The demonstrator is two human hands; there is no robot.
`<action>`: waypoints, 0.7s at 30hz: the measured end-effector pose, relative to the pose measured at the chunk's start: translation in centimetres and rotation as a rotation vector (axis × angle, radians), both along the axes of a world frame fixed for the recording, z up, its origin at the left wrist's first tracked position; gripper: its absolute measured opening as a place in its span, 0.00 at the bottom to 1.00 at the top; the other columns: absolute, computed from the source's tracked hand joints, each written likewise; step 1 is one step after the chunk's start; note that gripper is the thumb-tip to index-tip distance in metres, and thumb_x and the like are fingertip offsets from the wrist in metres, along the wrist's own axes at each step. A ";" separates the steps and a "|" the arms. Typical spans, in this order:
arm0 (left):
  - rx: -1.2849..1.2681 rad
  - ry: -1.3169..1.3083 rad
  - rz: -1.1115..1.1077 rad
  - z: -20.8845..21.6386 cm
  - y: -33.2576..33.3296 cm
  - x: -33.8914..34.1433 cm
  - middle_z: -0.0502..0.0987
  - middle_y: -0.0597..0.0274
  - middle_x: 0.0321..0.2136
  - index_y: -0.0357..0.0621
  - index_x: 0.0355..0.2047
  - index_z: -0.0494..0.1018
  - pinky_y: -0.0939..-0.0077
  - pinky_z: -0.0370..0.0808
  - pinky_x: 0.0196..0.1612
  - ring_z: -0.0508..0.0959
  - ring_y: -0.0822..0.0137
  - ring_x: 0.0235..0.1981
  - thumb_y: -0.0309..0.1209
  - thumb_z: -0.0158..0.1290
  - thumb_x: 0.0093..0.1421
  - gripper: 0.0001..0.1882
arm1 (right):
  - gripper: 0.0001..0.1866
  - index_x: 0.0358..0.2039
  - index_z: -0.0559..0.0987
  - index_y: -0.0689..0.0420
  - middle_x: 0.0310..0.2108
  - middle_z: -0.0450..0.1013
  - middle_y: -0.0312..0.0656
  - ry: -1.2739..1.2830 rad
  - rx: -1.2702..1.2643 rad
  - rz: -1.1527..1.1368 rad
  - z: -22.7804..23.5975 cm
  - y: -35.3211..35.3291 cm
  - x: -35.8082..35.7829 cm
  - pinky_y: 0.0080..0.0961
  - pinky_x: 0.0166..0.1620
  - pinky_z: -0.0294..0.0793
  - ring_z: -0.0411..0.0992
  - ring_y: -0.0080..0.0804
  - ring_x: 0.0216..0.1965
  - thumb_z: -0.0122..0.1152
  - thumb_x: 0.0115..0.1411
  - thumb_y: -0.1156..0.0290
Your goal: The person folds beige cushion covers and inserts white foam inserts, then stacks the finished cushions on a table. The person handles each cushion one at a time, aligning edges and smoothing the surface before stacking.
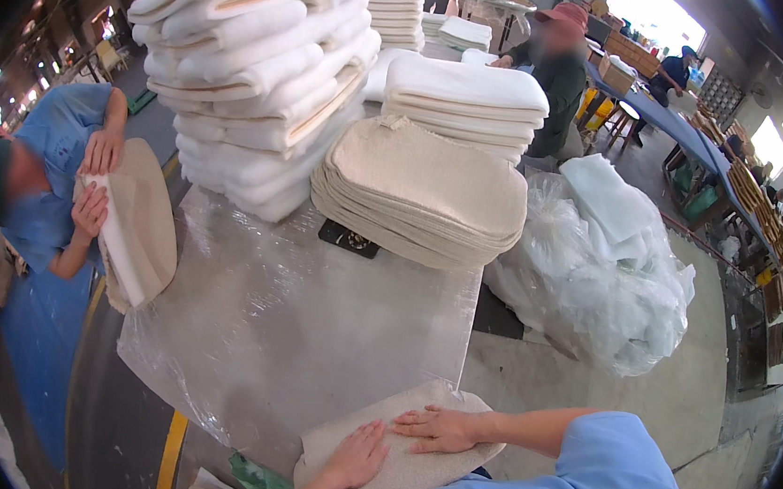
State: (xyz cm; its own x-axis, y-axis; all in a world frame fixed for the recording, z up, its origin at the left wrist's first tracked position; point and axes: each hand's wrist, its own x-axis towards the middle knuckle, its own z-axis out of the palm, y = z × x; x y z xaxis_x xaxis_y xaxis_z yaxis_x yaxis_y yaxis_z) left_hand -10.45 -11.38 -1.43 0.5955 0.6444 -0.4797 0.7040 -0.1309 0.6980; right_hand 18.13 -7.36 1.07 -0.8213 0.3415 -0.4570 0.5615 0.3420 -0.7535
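Note:
A beige fabric cushion (pixel 335 439) lies at the near edge of the plastic-covered table (pixel 327 323), close against my body. Flat on its top rests my left hand (pixel 358 455), fingers stretched out. My right hand (pixel 438 429) also lies flat on the cushion, just right of the left one, its fingers pointing left. Neither hand grips anything. Farther back on the table is a stack of beige fabric covers (pixel 426 182). Left of it rises a tall pile of folded white padding (pixel 257 71).
A co-worker (pixel 50 165) at the left handles a beige cover (pixel 151 212) with white padding in it. More white padding (pixel 467 92) stands behind the beige stack. A clear plastic bag (pixel 596 274) bulges at the right. Another person (pixel 558 81) works beyond.

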 end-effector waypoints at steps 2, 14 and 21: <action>-0.047 -0.035 0.061 -0.8 1.1 -0.2 0.59 0.40 0.78 0.30 0.77 0.57 0.58 0.50 0.81 0.56 0.46 0.80 0.47 0.38 0.79 0.37 | 0.42 0.83 0.52 0.49 0.84 0.46 0.48 0.039 -0.037 -0.009 -1.1 0.8 -0.2 0.57 0.81 0.37 0.41 0.45 0.84 0.39 0.80 0.38; 0.159 -0.134 0.717 3.2 -5.4 -12.3 0.73 0.39 0.67 0.39 0.72 0.67 0.54 0.73 0.68 0.76 0.46 0.66 0.39 0.60 0.67 0.36 | 0.36 0.70 0.76 0.52 0.70 0.72 0.52 -0.338 0.170 -0.743 0.5 2.3 5.6 0.42 0.71 0.70 0.72 0.51 0.68 0.61 0.71 0.42; -0.418 -0.707 1.329 2.3 -10.1 -12.5 0.73 0.35 0.67 0.35 0.70 0.69 0.52 0.74 0.67 0.76 0.46 0.66 0.52 0.64 0.66 0.42 | 0.41 0.71 0.74 0.62 0.64 0.76 0.49 -0.171 -0.513 -1.132 1.1 -1.7 6.9 0.38 0.63 0.75 0.75 0.40 0.63 0.63 0.71 0.41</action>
